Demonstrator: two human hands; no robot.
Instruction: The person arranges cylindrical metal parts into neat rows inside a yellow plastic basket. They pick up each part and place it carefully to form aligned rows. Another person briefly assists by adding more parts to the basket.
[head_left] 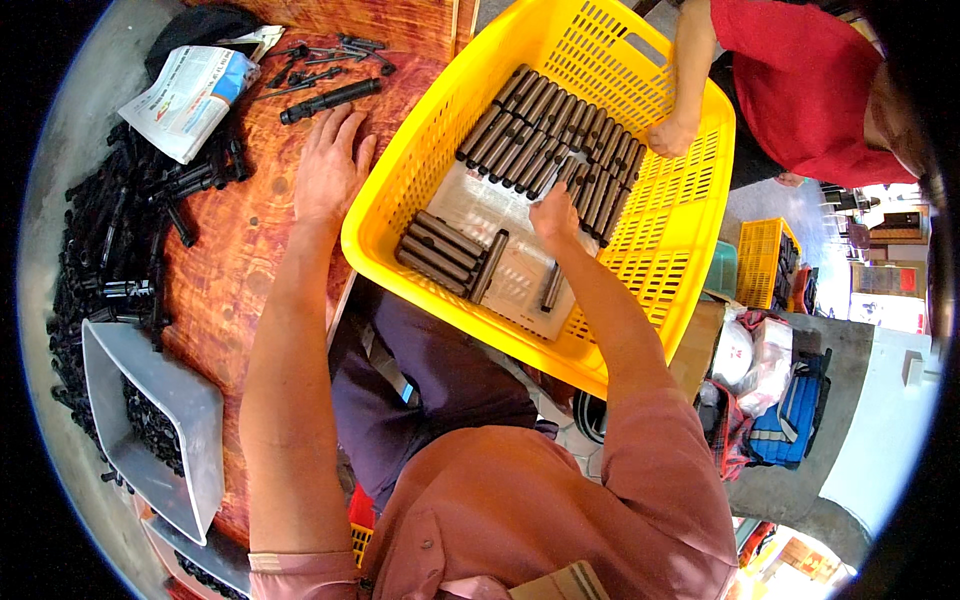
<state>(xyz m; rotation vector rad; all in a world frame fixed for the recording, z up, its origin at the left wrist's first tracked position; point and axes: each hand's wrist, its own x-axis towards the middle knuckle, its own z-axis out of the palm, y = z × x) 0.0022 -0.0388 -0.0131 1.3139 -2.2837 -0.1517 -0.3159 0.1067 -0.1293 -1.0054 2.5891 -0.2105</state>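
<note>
My left hand (335, 165) lies on the wooden table with its fingers stretched out and holds nothing. Just beyond its fingertips is a black ribbed tube (330, 101). Inside a yellow plastic basket (400, 262), my right hand (555, 214) is closed beside rows of dark grey tubes (520, 130); what its fingers grip is hidden. Nearer to me in the basket lie a small group of the same tubes (440, 250) and a single tube (551, 287), on a pale sheet (515, 265).
Another person's hand (672, 138) rests at the basket's far right side. Folded newspaper (190, 100) and small black parts (330, 60) lie at the far left. A heap of black parts (110, 220) and a grey scoop-shaped bin (205, 400) line the table's left edge.
</note>
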